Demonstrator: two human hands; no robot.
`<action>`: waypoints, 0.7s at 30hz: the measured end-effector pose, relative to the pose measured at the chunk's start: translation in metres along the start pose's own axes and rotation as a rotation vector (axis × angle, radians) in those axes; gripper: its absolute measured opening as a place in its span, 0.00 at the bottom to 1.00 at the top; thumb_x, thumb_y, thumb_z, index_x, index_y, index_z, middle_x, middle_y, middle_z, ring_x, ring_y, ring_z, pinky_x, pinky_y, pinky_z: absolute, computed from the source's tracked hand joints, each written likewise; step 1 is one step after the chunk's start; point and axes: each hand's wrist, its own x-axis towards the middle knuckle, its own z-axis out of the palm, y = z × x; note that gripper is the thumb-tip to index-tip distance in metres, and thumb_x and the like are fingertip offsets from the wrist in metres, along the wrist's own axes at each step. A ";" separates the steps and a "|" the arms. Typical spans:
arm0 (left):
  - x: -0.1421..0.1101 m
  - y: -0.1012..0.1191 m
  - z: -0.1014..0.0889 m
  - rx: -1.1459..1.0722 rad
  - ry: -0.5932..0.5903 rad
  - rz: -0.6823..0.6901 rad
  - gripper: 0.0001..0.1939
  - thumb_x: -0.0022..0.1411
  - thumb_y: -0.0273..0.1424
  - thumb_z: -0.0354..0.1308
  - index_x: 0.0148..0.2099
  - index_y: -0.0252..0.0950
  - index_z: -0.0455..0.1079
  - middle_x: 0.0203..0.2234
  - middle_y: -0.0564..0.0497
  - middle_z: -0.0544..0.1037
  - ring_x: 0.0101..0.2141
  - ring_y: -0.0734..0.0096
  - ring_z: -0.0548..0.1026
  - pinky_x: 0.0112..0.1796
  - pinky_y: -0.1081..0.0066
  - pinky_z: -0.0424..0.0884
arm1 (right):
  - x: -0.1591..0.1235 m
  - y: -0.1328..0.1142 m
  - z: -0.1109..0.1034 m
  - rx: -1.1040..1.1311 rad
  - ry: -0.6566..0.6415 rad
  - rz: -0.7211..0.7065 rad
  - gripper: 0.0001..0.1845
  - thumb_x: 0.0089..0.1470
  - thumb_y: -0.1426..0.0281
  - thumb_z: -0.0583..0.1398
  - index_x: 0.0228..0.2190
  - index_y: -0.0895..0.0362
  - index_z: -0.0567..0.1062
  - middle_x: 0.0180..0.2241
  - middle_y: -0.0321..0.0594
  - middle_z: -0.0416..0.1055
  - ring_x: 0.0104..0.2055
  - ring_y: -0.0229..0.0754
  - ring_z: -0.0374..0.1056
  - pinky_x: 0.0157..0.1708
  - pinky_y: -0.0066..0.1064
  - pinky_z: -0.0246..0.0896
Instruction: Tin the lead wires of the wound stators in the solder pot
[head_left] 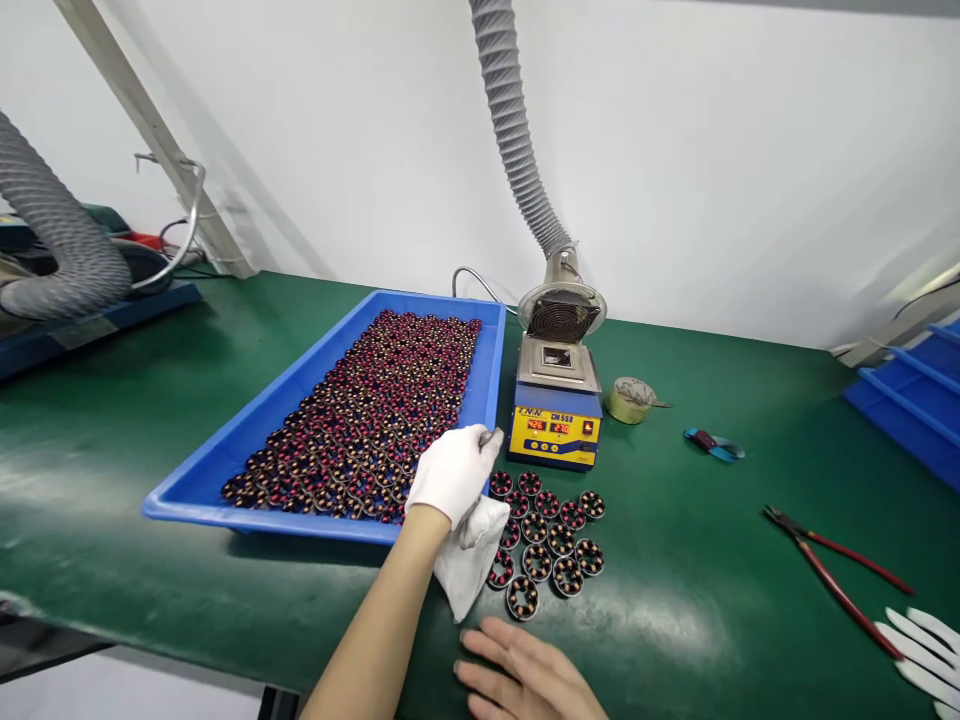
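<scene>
My left hand (454, 475), in a white glove with greyish fingertips, is over the right front corner of a blue tray (262, 400). Its fingers are curled together; whatever they may hold is hidden. Just below it hangs or lies a white cloth piece (469, 570), possibly a glove; I cannot tell whether the hand grips it. Small round motor stators (536, 562) with copper and red windings stand grouped on the table beside the cloth. Many more stators (375, 410) fill the tray. My bare right hand (529, 675) is near the front edge, fingers apart, holding nothing.
A yellow and blue solder pot (555, 435) with lit displays stands behind the loose stators, under a grey exhaust hose (517, 130). To its right are a small tin (630, 400), a blue strap (712, 445), red-handled pliers (832, 570) and a white glove (926, 655).
</scene>
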 end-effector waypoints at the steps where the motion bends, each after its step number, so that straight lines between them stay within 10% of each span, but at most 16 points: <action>1: -0.001 0.000 -0.001 0.004 0.003 -0.004 0.22 0.63 0.44 0.40 0.30 0.40 0.69 0.27 0.48 0.78 0.29 0.63 0.74 0.26 0.69 0.59 | 0.010 0.005 0.002 0.063 0.056 -0.029 0.24 0.30 0.64 0.73 0.34 0.58 0.78 0.42 0.44 0.74 0.44 0.46 0.70 0.44 0.31 0.61; 9: -0.010 -0.005 -0.021 -0.021 0.021 0.003 0.16 0.61 0.43 0.46 0.36 0.40 0.71 0.29 0.50 0.79 0.31 0.63 0.76 0.30 0.70 0.65 | 0.042 0.007 0.038 0.208 0.170 -0.279 0.16 0.34 0.67 0.72 0.28 0.60 0.77 0.29 0.43 0.76 0.29 0.39 0.71 0.28 0.25 0.62; 12: -0.039 -0.008 -0.038 -0.006 0.274 0.020 0.22 0.61 0.42 0.47 0.54 0.37 0.61 0.45 0.44 0.73 0.45 0.59 0.72 0.43 0.65 0.64 | 0.042 -0.003 0.040 0.252 0.152 -0.387 0.15 0.36 0.71 0.71 0.30 0.58 0.77 0.33 0.42 0.77 0.33 0.40 0.71 0.33 0.27 0.64; 14: -0.067 -0.010 -0.039 0.004 0.537 0.173 0.17 0.60 0.43 0.50 0.45 0.37 0.66 0.38 0.46 0.76 0.38 0.61 0.74 0.40 0.65 0.66 | 0.039 -0.009 0.038 0.269 0.152 -0.441 0.14 0.35 0.70 0.71 0.29 0.58 0.78 0.33 0.42 0.77 0.34 0.41 0.71 0.35 0.29 0.65; 18: -0.105 -0.008 -0.006 0.097 0.307 0.481 0.11 0.55 0.42 0.55 0.36 0.41 0.68 0.28 0.52 0.78 0.29 0.63 0.76 0.30 0.68 0.70 | 0.039 -0.008 0.036 0.303 0.173 -0.554 0.15 0.30 0.66 0.71 0.25 0.57 0.79 0.31 0.41 0.77 0.33 0.42 0.71 0.36 0.30 0.65; 21: -0.109 0.000 0.025 0.089 0.383 0.530 0.09 0.58 0.27 0.48 0.38 0.39 0.68 0.27 0.52 0.79 0.26 0.66 0.77 0.27 0.69 0.71 | 0.040 -0.010 0.038 0.282 0.184 -0.619 0.15 0.28 0.65 0.70 0.25 0.55 0.79 0.31 0.40 0.77 0.36 0.45 0.71 0.38 0.32 0.66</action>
